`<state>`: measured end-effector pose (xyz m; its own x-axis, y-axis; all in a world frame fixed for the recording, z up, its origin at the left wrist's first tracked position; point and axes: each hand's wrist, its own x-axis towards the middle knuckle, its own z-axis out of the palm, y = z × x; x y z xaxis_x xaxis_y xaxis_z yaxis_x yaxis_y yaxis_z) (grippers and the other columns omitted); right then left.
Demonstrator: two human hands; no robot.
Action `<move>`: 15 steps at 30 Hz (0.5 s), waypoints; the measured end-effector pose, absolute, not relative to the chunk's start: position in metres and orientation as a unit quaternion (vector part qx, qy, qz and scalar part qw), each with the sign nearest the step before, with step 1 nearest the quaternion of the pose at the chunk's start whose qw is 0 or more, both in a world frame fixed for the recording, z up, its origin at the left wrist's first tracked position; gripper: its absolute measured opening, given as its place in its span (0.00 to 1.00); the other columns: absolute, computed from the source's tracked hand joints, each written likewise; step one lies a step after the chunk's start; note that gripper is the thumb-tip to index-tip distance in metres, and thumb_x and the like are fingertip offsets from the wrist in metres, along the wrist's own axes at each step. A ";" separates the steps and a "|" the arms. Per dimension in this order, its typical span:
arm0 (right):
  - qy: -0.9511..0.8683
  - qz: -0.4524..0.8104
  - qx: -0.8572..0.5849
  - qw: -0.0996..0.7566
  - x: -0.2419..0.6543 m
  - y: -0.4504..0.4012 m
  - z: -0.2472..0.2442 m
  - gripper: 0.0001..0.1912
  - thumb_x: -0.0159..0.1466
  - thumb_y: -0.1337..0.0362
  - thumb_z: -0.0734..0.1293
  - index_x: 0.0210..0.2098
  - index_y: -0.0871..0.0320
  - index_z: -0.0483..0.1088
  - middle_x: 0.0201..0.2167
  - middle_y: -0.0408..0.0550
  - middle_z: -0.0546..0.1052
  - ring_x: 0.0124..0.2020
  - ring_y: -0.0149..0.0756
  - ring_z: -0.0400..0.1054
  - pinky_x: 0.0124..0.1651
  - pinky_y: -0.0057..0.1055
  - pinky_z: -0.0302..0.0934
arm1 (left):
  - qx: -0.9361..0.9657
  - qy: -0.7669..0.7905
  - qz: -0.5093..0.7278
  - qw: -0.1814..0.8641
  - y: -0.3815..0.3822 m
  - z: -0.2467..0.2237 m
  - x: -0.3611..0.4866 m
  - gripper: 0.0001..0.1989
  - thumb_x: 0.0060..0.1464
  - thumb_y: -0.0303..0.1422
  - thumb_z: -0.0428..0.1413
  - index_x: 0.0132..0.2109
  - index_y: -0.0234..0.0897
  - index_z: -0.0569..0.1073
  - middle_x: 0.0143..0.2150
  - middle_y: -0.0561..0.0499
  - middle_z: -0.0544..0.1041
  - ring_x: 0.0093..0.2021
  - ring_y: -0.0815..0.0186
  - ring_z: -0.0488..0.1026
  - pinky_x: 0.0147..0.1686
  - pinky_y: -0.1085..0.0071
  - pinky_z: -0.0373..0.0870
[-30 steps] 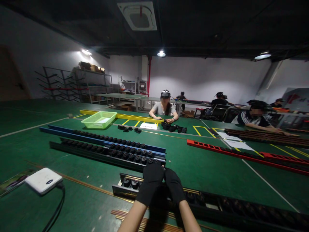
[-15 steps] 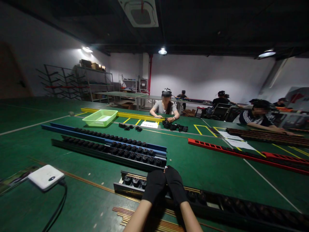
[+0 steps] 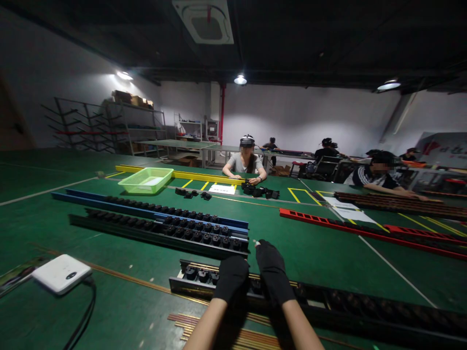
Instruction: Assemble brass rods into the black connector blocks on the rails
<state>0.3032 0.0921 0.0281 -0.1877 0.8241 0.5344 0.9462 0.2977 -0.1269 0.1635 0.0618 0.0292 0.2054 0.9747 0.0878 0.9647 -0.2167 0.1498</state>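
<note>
A long black rail (image 3: 193,287) lies across the near table, with black sockets (image 3: 203,276) and thin brass strips (image 3: 207,265) in it. My left hand (image 3: 233,277), in a black glove, rests over the rail's left part; its fingers are hidden behind the back of the hand. Right of it my right hand (image 3: 272,270), also gloved, reaches over the rail with a fingertip showing at its far side. Most of its fingers are hidden too, and whether either hand holds anything does not show. Loose brass strips (image 3: 189,325) lie in front of the rail.
Beyond the hands lie blue and black rails (image 3: 156,231) with sockets. A green basket (image 3: 146,181) stands farther back. A white device (image 3: 62,273) with a cable is at left, a red rail (image 3: 314,218) at right. A person (image 3: 247,160) sits opposite.
My right hand has moved away from my left hand, opening a gap between them over the rail. The whole view has shifted slightly.
</note>
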 end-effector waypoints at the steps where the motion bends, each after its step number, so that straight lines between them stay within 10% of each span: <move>1: -0.759 -0.118 -0.588 0.251 0.307 0.090 0.031 0.22 0.68 0.74 0.55 0.48 0.63 0.80 0.45 0.59 0.83 0.45 0.42 0.79 0.54 0.37 0.71 | 0.777 0.623 0.082 0.028 0.061 0.029 0.163 0.21 0.65 0.27 0.43 0.45 0.32 0.83 0.42 0.35 0.84 0.43 0.47 0.81 0.40 0.58 0.76; 9: -0.743 -0.011 -0.662 0.096 0.301 0.063 0.035 0.18 0.70 0.71 0.58 0.45 0.62 0.80 0.43 0.61 0.83 0.45 0.45 0.79 0.50 0.36 0.71 | 0.793 0.603 0.086 0.012 0.057 0.030 0.159 0.20 0.67 0.30 0.44 0.45 0.35 0.82 0.41 0.38 0.83 0.40 0.54 0.79 0.39 0.64 0.72; 15: -0.774 0.045 -0.615 0.143 0.319 0.068 0.009 0.19 0.68 0.72 0.58 0.45 0.60 0.81 0.48 0.59 0.83 0.53 0.45 0.77 0.60 0.38 0.67 | 0.804 0.586 0.101 -0.011 0.051 0.032 0.156 0.16 0.65 0.30 0.47 0.43 0.36 0.81 0.39 0.42 0.82 0.38 0.57 0.77 0.37 0.67 0.69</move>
<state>0.3193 0.0676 0.0094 -0.2019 0.9654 0.1653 0.9397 0.2385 -0.2452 0.1560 0.0513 0.0325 0.2926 0.9401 0.1746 0.9446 -0.3126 0.1004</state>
